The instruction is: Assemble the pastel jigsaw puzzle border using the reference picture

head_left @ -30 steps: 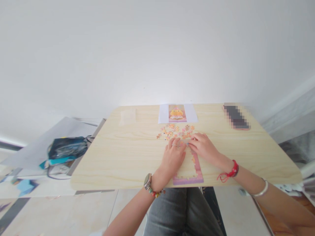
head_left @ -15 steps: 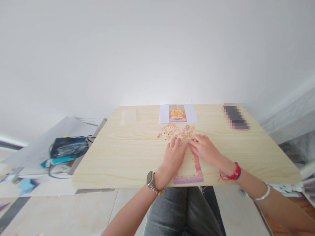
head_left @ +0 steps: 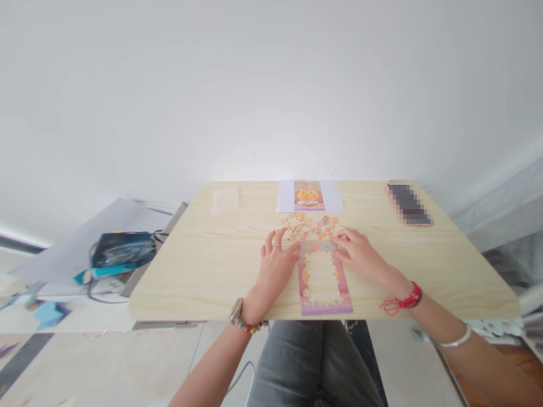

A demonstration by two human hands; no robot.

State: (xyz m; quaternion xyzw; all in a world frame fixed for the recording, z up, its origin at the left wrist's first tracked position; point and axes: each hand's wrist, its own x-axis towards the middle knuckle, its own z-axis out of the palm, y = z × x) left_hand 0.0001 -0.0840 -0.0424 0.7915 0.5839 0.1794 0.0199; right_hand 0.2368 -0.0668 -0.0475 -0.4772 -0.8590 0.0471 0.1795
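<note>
Where both hands overlapped the upper end of the puzzle frame (head_left: 322, 277) half a second ago, now drawn apart to either side of it. Left hand (head_left: 275, 263) resting flat on the counter (head_left: 203, 265) at the frame's left edge, fingers loosely spread, a ring on one, nothing gripped. Right hand (head_left: 356, 251) lying open at the frame's far right corner, fingertips touching its border, nothing pinched that can be made out. Frame itself now uncovered: a pink bordered strip with an unfilled middle, lying lengthwise from near the counter's near edge toward the far side. Loose puzzle pieces (head_left: 309, 223) scattered just beyond its far end, between the two hands. Farther off, a reference picture (head_left: 308, 195) on white paper against the far edge. To the far right, a phone (head_left: 409, 204), blurred. To the far left, a clear plastic bag (head_left: 224, 198), unchanged.
</note>
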